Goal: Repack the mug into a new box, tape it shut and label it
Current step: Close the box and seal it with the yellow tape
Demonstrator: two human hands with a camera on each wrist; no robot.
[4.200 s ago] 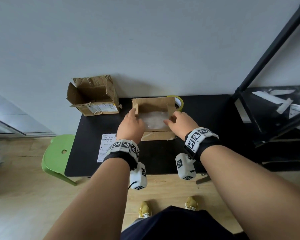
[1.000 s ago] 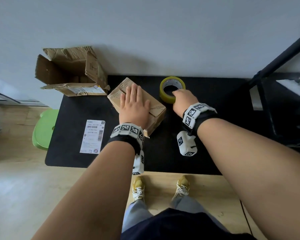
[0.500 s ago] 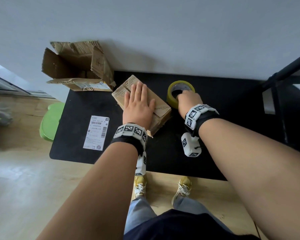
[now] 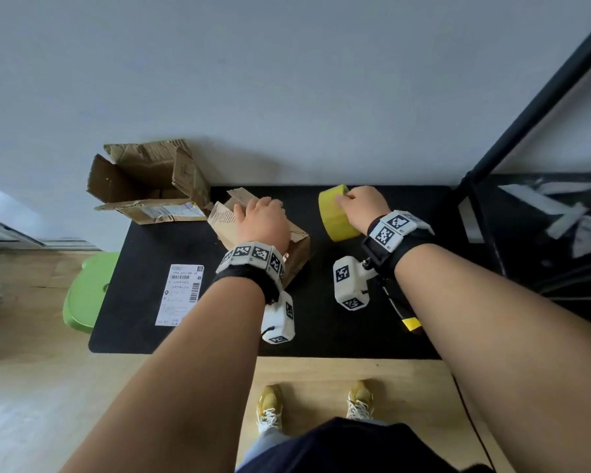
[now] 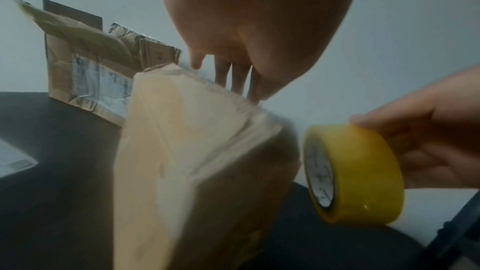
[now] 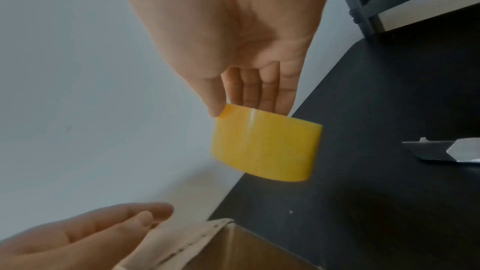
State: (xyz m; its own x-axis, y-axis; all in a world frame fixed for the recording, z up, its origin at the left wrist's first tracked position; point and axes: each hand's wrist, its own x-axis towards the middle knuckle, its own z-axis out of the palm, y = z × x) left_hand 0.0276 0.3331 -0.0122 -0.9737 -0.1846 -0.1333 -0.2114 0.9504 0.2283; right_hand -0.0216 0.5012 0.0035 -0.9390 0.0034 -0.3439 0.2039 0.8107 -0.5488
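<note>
The new cardboard box (image 4: 299,249) lies askew on the black table (image 4: 338,332), with one flap (image 4: 238,197) sticking up at its far end. My left hand (image 4: 263,220) rests on top of it, fingers (image 5: 233,77) straight and reaching the far edge. To the right of the box, my right hand (image 4: 362,204) grips the yellow tape roll (image 4: 336,216), held on edge above the table. The wrist views show the roll (image 5: 355,174) (image 6: 265,145) pinched between thumb and fingers (image 6: 259,89), close beside the box (image 5: 194,171). No mug is in view.
The torn old box (image 4: 144,186) stands open at the table's back left corner. A white shipping label (image 4: 181,293) lies flat at the front left. A green stool (image 4: 86,291) sits left of the table, and a black rack (image 4: 526,233) stands on the right.
My right hand has lifted the tape roll off the table and turned it on edge. My left hand has slid toward the box's far end, where a flap now stands up.
</note>
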